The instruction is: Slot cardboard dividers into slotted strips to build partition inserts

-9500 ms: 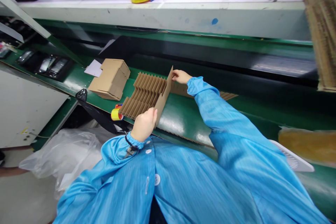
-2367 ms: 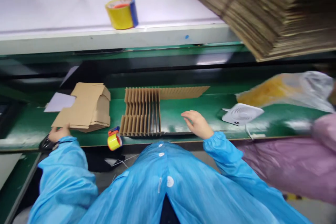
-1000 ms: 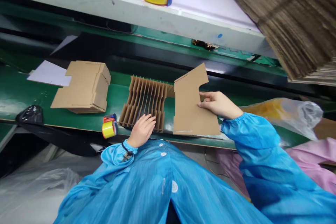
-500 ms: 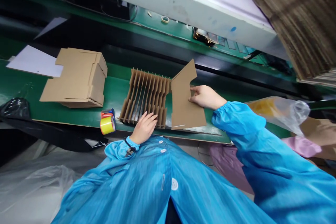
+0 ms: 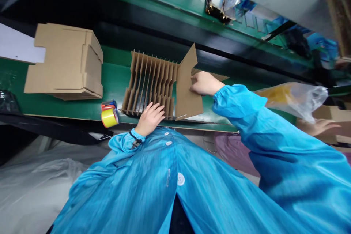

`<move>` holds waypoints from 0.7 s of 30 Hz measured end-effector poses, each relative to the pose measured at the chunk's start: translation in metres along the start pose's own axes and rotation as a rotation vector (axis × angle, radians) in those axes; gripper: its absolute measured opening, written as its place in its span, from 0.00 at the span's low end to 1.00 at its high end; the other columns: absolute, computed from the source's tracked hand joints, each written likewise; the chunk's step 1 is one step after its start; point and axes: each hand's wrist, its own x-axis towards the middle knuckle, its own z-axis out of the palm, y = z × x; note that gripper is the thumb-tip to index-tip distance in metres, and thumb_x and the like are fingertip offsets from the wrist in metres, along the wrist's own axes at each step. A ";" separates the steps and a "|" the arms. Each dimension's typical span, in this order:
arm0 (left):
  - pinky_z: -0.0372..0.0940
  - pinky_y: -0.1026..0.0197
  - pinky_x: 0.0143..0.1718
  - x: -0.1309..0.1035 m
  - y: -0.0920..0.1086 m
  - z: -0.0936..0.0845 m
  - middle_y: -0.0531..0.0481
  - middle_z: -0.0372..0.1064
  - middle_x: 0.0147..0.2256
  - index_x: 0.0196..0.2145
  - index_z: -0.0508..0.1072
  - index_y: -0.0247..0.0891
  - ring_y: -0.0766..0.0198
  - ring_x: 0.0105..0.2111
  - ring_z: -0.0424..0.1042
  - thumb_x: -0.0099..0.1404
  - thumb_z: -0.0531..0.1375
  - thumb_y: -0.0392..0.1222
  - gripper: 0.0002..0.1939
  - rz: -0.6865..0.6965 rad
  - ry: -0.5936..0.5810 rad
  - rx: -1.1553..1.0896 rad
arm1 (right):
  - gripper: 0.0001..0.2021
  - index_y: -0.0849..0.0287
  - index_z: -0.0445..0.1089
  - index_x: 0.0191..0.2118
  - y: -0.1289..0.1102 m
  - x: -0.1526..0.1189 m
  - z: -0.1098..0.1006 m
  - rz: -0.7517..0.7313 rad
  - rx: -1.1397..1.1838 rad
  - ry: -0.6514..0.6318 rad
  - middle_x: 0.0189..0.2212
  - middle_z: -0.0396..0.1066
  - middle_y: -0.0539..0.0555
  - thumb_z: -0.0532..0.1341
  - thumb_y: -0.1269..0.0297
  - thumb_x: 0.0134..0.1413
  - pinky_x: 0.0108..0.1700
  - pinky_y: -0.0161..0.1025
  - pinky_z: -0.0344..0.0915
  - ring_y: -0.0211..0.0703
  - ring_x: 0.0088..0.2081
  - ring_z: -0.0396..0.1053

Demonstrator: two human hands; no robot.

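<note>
A slotted cardboard divider (image 5: 153, 80) stands on the green bench, its several thin partitions upright in a row. My left hand (image 5: 150, 117) rests with outstretched fingers on its front edge. Right of the divider, a folded cardboard sheet (image 5: 188, 91) stands tilted, its left edge close to the end partition. My right hand (image 5: 205, 83) is closed on the sheet's right side, fingertips partly hidden against the board. Behind that hand a further cardboard flap (image 5: 216, 75) shows; whether it belongs to the same sheet I cannot tell.
Left on the bench is a stack of cut cardboard (image 5: 63, 62), with a yellow tape roll (image 5: 109, 117) in a dispenser near the front edge. A clear plastic bag (image 5: 293, 98) with something yellow lies to the right. Another person's hand (image 5: 318, 127) is at far right, by cardboard.
My right hand has swung the cardboard sheet more upright and nearer the divider, and a flap now shows behind it. My left hand stays on the divider. The camera view has shifted.
</note>
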 end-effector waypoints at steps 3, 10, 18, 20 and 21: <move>0.62 0.42 0.58 -0.001 -0.002 0.000 0.42 0.73 0.49 0.41 0.75 0.35 0.53 0.54 0.68 0.69 0.56 0.43 0.11 -0.016 -0.014 -0.033 | 0.08 0.67 0.75 0.32 -0.006 -0.001 0.000 0.109 -0.053 -0.091 0.14 0.62 0.50 0.62 0.79 0.41 0.31 0.45 0.71 0.46 0.25 0.70; 0.57 0.38 0.59 0.006 0.007 -0.004 0.41 0.69 0.53 0.46 0.74 0.37 0.50 0.57 0.64 0.68 0.58 0.42 0.11 0.015 -0.088 0.029 | 0.09 0.68 0.75 0.33 -0.027 -0.007 0.008 0.183 -0.088 -0.096 0.15 0.65 0.52 0.59 0.80 0.44 0.28 0.45 0.72 0.45 0.21 0.70; 0.45 0.26 0.60 0.017 0.020 0.007 0.38 0.61 0.59 0.42 0.75 0.37 0.44 0.61 0.57 0.62 0.63 0.38 0.10 0.042 -0.219 0.045 | 0.14 0.72 0.74 0.42 -0.023 -0.008 0.040 0.007 -0.418 -0.113 0.42 0.75 0.68 0.56 0.78 0.51 0.50 0.39 0.67 0.55 0.49 0.72; 0.44 0.26 0.60 0.016 0.018 0.009 0.39 0.61 0.59 0.41 0.75 0.38 0.45 0.61 0.57 0.64 0.61 0.37 0.08 0.046 -0.219 0.058 | 0.16 0.72 0.73 0.45 -0.020 -0.008 0.045 0.013 -0.421 -0.114 0.43 0.75 0.67 0.55 0.78 0.52 0.50 0.36 0.66 0.53 0.50 0.71; 0.45 0.27 0.60 0.015 0.018 0.010 0.39 0.61 0.59 0.41 0.75 0.38 0.46 0.61 0.57 0.65 0.60 0.37 0.07 0.050 -0.218 0.066 | 0.16 0.72 0.73 0.46 -0.019 -0.008 0.047 0.010 -0.413 -0.111 0.44 0.75 0.67 0.55 0.77 0.52 0.50 0.36 0.66 0.53 0.50 0.71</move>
